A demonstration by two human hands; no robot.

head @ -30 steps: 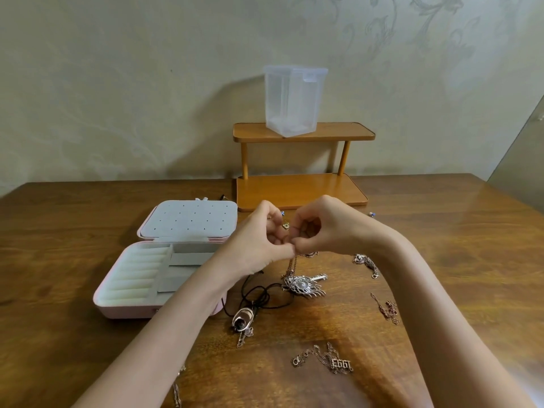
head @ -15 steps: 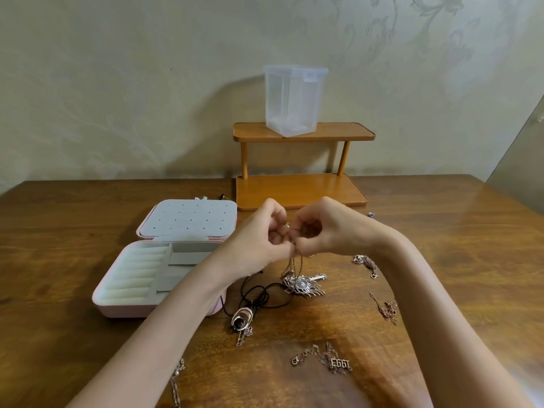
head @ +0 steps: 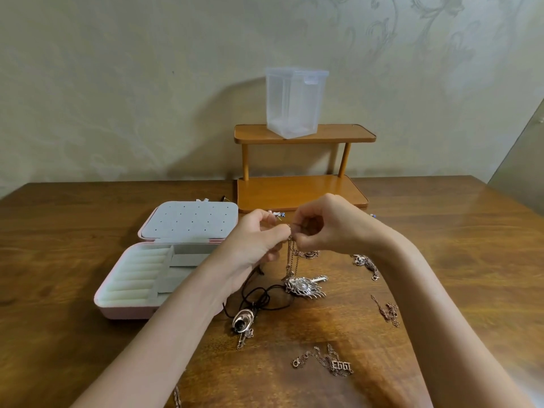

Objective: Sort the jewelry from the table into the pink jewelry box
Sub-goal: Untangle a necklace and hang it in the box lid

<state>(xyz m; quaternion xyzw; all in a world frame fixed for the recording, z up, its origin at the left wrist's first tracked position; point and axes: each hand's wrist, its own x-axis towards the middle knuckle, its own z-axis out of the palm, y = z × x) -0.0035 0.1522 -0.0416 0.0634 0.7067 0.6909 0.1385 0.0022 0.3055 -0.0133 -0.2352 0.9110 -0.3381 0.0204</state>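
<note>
The pink jewelry box (head: pixel 123 312) lies open on the wooden table at the left, its grey lid (head: pixel 190 220) folded back and cream ring rolls inside. Just right of it, my left hand (head: pixel 254 245) and my right hand (head: pixel 329 225) meet above the table and both pinch the top of a silver chain (head: pixel 291 260). The chain hangs down to a feather-shaped pendant (head: pixel 304 287) that rests on the table. A black cord necklace with an oval pendant (head: pixel 243 319) lies below my left hand.
More chains lie loose: a lettered necklace (head: pixel 326 362) near the front, and others at the right (head: pixel 388 312) (head: pixel 366 265). Small earrings (head: pixel 278 214) sit behind my hands. A two-tier wooden shelf (head: pixel 303 192) with a clear plastic container (head: pixel 294 103) stands at the back.
Both hands have stayed together on the chain's top, shifting only slightly. The feather pendant stays on the table.
</note>
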